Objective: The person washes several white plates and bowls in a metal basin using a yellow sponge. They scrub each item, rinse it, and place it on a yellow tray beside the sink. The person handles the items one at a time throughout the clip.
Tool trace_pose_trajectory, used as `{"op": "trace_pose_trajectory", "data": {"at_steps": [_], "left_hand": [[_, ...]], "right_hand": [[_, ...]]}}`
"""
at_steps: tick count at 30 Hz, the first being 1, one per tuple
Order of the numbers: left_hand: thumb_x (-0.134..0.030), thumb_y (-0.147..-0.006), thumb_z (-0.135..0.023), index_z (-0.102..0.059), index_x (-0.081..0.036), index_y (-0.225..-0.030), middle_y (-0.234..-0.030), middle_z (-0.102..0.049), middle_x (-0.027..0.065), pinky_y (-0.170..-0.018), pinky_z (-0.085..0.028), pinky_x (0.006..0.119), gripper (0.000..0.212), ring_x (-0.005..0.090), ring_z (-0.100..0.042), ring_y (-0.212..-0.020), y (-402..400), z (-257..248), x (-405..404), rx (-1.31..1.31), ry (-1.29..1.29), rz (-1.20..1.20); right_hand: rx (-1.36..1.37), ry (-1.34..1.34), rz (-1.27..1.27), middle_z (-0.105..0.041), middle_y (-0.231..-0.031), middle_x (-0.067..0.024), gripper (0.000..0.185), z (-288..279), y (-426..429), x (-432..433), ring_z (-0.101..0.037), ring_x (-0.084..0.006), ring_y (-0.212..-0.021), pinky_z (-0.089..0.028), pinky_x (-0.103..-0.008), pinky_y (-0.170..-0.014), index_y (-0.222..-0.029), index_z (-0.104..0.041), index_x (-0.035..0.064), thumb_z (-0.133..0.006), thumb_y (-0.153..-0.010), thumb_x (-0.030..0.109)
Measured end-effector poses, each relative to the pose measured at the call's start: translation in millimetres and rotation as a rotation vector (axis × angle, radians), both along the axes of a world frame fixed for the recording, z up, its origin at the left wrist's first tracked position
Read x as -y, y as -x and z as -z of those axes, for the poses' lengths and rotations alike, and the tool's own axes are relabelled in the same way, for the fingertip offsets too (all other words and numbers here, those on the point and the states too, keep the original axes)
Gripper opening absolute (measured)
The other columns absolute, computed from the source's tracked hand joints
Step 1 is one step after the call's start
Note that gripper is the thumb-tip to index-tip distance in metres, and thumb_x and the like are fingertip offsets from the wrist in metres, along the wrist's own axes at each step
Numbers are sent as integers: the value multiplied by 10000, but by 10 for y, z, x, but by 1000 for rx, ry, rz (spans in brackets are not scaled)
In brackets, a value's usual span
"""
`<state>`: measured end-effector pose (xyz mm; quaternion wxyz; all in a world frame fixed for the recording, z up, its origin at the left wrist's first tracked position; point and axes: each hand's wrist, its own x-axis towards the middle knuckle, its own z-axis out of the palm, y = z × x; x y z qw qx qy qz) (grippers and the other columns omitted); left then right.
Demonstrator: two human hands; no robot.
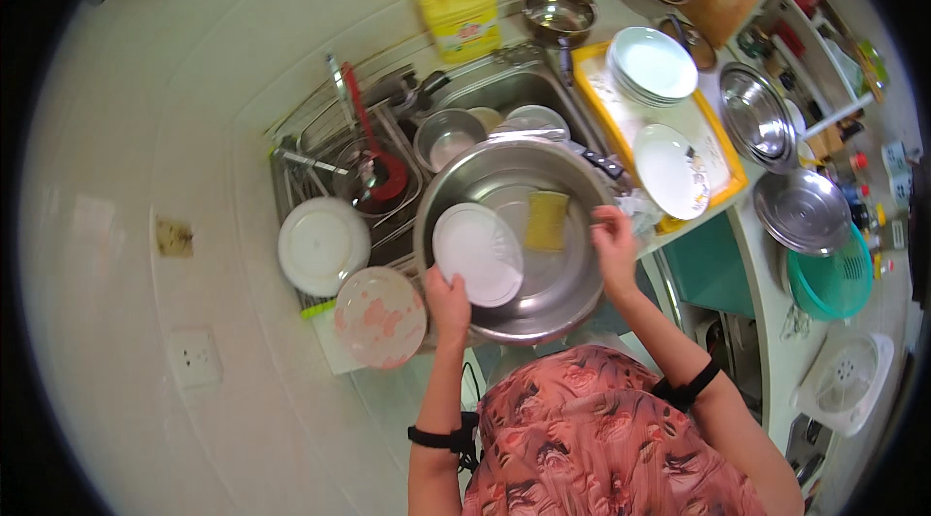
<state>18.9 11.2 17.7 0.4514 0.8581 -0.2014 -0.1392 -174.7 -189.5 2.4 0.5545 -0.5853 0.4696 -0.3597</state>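
In my left hand is a white oval plate, gripped at its lower left edge over a large stainless steel basin. A yellow sponge lies on the basin's bottom, right of the plate. My right hand is at the basin's right rim, fingers bent; whether it grips the rim is unclear. The basin stands in front of a metal sink that holds a steel pot and some bowls. A knife with a black handle lies behind the basin.
Left stand a wire dish rack with utensils, a white plate and a pink-patterned plate. Right is a yellow-rimmed tray with stacked white plates. A yellow jug stands behind the sink. Steel bowls and a green basket are farther right.
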Motion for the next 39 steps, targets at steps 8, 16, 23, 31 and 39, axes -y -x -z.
{"op": "trace_pose_trajectory", "data": {"at_steps": [8,16,23,31,39], "left_hand": [[-48,-800,-499,-530,48,-1162,-1100,-602,251,-920,-430,421,375,399,-575,-1030,43,328,64,-218,136,-43],[-62,-928,-402,-457,-2,-1307,-1296,-544,146,-996,-415,361,387,274,-550,-1159,105,267,141,-810,565,-222],[-324,-1045,-266,-315,-67,-1445,-1443,-408,116,-1084,-365,397,478,261,-433,-1298,152,399,297,-1100,803,-323],[-518,-996,-319,-433,-90,-1358,-1369,-476,93,-1047,-389,442,572,279,-477,-1238,-70,823,193,-1327,791,-455],[-341,-1028,-378,-390,-21,-1377,-1356,-497,126,-1021,-425,409,474,278,-511,-1210,45,757,372,-1027,743,-406]], "right_hand": [[-450,552,-544,-510,-1171,-151,367,445,-895,-236,-485,-363,-1088,-422,-428,-936,-1092,-577,64,-641,-737,-4],[-433,130,-317,-555,-1121,-177,337,411,-776,-93,-523,-371,-1084,-435,-409,-931,-1061,-634,44,-660,-725,32],[-302,364,-280,-546,-1207,-153,375,578,-1047,-553,-518,-320,-1139,-409,-372,-996,-1155,-641,50,-632,-782,86],[-1,271,-963,-576,-1252,-128,332,397,-1279,-799,-529,-314,-1146,-399,-373,-1009,-1184,-650,107,-565,-863,93],[-261,298,-978,-565,-1117,-139,314,425,-563,-175,-543,-326,-1033,-432,-394,-933,-1050,-645,68,-545,-765,-17]]}}
